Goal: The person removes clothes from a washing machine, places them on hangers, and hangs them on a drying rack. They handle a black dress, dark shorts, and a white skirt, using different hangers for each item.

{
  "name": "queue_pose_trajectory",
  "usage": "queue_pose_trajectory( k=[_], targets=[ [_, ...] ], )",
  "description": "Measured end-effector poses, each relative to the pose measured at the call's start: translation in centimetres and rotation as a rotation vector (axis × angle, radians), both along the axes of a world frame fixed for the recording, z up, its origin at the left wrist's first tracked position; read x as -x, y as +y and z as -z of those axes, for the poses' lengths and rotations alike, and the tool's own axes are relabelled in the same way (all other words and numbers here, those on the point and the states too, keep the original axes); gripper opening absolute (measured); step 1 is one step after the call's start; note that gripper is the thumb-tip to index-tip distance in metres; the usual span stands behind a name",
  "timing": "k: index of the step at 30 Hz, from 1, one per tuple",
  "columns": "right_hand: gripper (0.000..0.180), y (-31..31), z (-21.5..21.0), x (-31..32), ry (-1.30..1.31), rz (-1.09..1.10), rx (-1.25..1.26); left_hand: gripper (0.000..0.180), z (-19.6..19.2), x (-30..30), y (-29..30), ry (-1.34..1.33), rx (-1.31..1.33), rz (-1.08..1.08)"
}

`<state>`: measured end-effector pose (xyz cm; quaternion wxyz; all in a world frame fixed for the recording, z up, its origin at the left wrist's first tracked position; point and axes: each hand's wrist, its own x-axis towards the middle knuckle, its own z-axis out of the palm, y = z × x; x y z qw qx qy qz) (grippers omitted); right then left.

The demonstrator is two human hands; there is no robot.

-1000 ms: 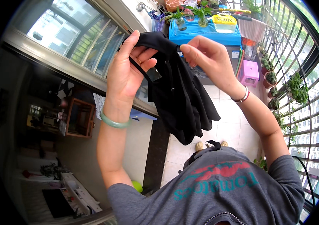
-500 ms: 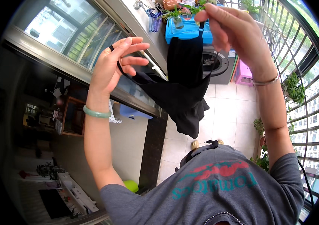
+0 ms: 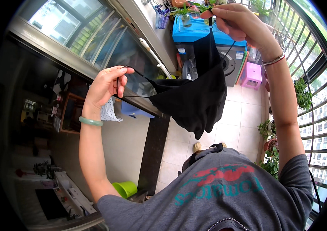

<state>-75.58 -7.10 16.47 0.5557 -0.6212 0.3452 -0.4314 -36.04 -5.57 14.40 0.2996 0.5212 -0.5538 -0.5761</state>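
Note:
A black camisole hangs in the air in front of me by its thin shoulder straps. My left hand, wearing a green bangle, is closed on one strap, pinching it between thumb and forefinger while the loop runs over the other fingers. Higher up and farther right, my right hand pinches the other strap near its top. The cloth sags between the two hands in loose folds, its lower edge well above the tiled floor.
Beyond the camisole stands a grey washing machine with a blue cover and potted plants on top. A pink stool is beside it. Purple hangers hang by the sliding window. Barred railing runs along the right.
My left hand has lowered and moved slightly left, its spread fingers now closing on the strap. The camisole has spread wider and shifted right. My right hand stays high.

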Motion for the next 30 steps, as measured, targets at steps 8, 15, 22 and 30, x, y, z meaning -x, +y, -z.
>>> queue_pose_trajectory(
  k=[8,15,22,30],
  targets=[
    [0.032,-2.1,-0.3,0.2,0.064,0.089,0.166,0.037,0.1,0.4,-1.5,0.517,0.199,-0.294],
    [0.028,-2.5,2.1,-1.5,-0.214,0.121,0.058,0.05,-1.8,5.6,0.3,0.526,0.221,-0.127],
    [0.026,-2.1,2.5,-0.4,0.017,0.086,0.002,0.067,-3.7,3.8,0.9,0.07,0.28,-0.021],
    [0.026,-0.6,1.3,-3.1,-0.219,-0.065,-0.015,0.043,-6.6,4.2,1.9,-0.147,0.505,-0.122]
  ],
)
